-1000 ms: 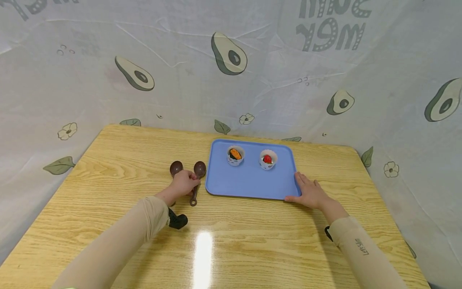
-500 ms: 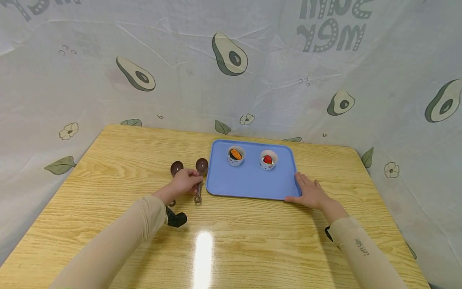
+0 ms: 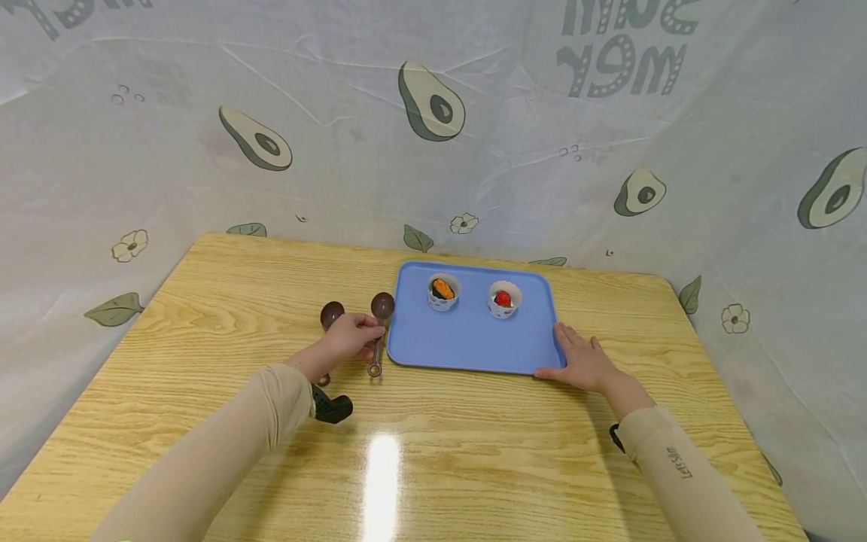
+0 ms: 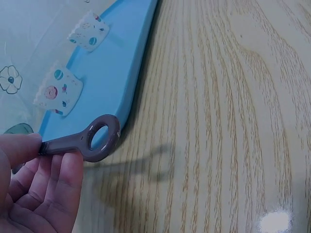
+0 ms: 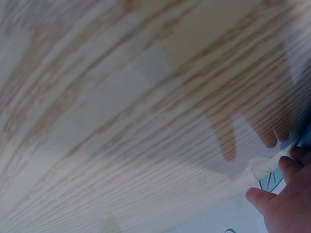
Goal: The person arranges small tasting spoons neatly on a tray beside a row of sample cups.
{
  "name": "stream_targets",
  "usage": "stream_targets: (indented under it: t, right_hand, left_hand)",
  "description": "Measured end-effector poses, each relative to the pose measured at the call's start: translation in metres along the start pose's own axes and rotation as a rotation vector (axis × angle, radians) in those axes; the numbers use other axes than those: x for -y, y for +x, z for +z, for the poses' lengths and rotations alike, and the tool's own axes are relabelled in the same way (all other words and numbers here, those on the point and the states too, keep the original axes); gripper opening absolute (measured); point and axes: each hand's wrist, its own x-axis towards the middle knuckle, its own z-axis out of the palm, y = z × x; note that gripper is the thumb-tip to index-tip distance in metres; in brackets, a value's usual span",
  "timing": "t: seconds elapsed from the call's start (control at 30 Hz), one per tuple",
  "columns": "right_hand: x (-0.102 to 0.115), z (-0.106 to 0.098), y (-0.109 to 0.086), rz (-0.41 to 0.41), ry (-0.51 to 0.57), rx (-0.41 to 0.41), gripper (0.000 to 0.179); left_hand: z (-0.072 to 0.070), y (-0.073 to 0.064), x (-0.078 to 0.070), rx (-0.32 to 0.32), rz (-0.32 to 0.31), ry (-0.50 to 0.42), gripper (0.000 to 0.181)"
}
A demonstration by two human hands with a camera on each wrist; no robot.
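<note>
Left hand (image 3: 347,339) pinches a brown spoon (image 3: 382,306) left of the blue tray (image 3: 467,342); right hand (image 3: 582,363), fingers straight, touches its right edge.

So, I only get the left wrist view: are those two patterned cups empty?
Observer: No, something orange and black sits in the left cup, something red in the right cup.
Visitor: And where's the other hand?
Observer: The right hand rests against the near right corner of the blue tray.
Visitor: Is there another spoon?
Observer: Yes, a second brown spoon lies left of the held spoon, partly hidden by the left hand.
</note>
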Motion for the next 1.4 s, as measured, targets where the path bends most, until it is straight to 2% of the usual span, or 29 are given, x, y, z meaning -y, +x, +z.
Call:
stream_targets:
  t: [0.2, 0.7, 1.03, 1.4]
  right_hand:
    - [-0.002, 0.002, 0.002, 0.002, -0.007, -0.003, 0.109]
    - [0.0, 0.0, 0.0, 0.005, 0.002, 0.007, 0.109]
    - [0.001, -0.001, -0.002, -0.03, 0.039, -0.024, 0.117]
    - [0.0, -0.001, 0.001, 0.003, -0.005, 0.011, 0.11]
  left_hand:
    - [0.002, -0.003, -0.006, 0.015, 0.021, -0.017, 0.029]
    - [0.004, -0.001, -0.015, 0.033, -0.01, -0.035, 0.03]
    - [0.007, -0.004, -0.026, 0.06, -0.011, -0.029, 0.032]
    - [0.012, -0.001, -0.032, 0.081, -0.004, -0.063, 0.034]
